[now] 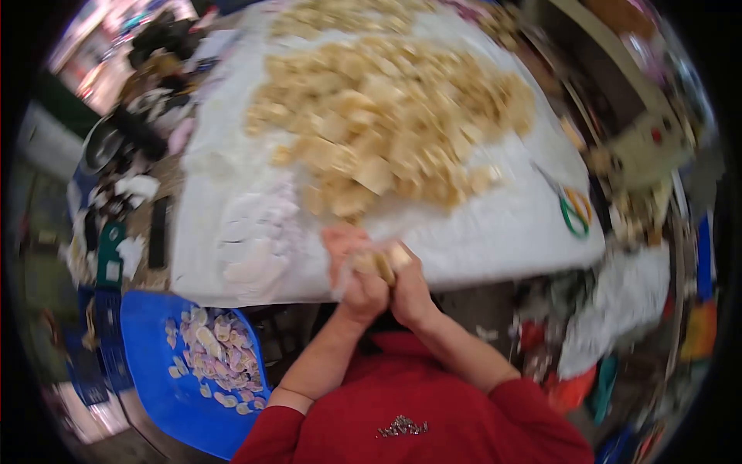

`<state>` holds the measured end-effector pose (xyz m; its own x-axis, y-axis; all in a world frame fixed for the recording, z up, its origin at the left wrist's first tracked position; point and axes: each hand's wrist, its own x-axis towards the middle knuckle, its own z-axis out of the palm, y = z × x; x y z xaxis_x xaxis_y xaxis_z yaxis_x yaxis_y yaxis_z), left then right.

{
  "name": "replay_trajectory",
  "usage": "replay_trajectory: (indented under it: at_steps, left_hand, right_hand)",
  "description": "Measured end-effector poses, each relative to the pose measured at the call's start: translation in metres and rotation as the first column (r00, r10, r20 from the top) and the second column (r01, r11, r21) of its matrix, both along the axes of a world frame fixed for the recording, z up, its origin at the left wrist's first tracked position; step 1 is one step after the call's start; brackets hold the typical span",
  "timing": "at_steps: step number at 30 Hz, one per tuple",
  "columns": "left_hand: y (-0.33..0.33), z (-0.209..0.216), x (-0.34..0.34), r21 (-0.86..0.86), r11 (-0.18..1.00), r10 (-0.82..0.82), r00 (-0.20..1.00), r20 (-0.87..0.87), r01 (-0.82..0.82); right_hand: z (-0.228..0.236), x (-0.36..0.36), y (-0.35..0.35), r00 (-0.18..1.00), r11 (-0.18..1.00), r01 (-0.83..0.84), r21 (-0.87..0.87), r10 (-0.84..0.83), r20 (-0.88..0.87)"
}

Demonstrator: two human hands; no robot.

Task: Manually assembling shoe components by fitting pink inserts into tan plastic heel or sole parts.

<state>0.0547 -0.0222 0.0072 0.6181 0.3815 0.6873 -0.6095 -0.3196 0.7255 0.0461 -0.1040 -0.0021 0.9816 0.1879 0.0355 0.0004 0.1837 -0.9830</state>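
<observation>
Close together at the front edge of the white-covered table [456, 259], my left hand [366, 294] and my right hand [411, 292] are both closed. Between them they grip a few beige flat pieces [379, 264], smeared by motion. A pink, soft-looking piece [340, 241] and some see-through film show beside my left fingers; how they are held I cannot tell. Just beyond my hands, a wide heap of similar thin beige pieces [379, 116] covers the middle of the table.
Scissors with green and orange handles [573, 215] lie at the table's right. Below its left corner stands a blue basin [147, 363] with small purple and cream pieces. White powder [255, 240] lies front left. A beige machine [638, 147] is at the right; clutter lines both sides.
</observation>
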Motion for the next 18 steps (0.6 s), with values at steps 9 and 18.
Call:
replay_trajectory:
  at_steps: [9,18]
  left_hand:
    - [0.010,-0.010,0.028,0.100,0.994,-0.019,0.979,-0.204,0.040]
    - [-0.017,-0.012,0.044,0.729,0.684,0.127,0.988,-0.089,-0.022]
  right_hand:
    - [0.004,0.012,-0.040,0.985,0.985,0.171,-0.018,-0.172,-0.017]
    - [-0.016,0.029,-0.110,0.822,0.623,0.496,-0.605,-0.111,0.559]
